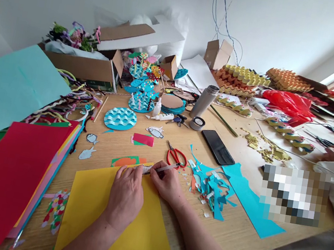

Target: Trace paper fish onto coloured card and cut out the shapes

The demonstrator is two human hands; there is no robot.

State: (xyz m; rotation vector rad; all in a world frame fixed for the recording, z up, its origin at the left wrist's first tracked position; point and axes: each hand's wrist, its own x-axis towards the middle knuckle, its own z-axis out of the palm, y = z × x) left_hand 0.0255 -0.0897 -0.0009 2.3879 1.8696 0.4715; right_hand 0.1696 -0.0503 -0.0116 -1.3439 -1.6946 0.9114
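Observation:
A large sheet of yellow paper point(88, 201) lies before me on the table. My left hand point(127, 192) presses on its far edge with bent fingers, holding it down. Between my hands shows a small pale paper cutout point(147, 168), partly hidden by fingers. My right hand point(167, 183) is closed around a pen point(169, 167), its tip near that cutout. Just beyond are orange and green paper scraps point(125, 161) and red-handled scissors point(177, 157). Fish cutouts point(87, 153) lie to the left, and more fish cutouts point(155, 131) farther back.
Stacked coloured paper point(31, 162) fills the left side. Blue scraps point(212, 191) and a blue strip point(253, 202) lie right, near a phone point(218, 147). Behind stand a metal flask point(204, 102), glue bottles point(163, 117) and layered blue paper crafts point(141, 95). Egg cartons point(247, 76) are piled back right.

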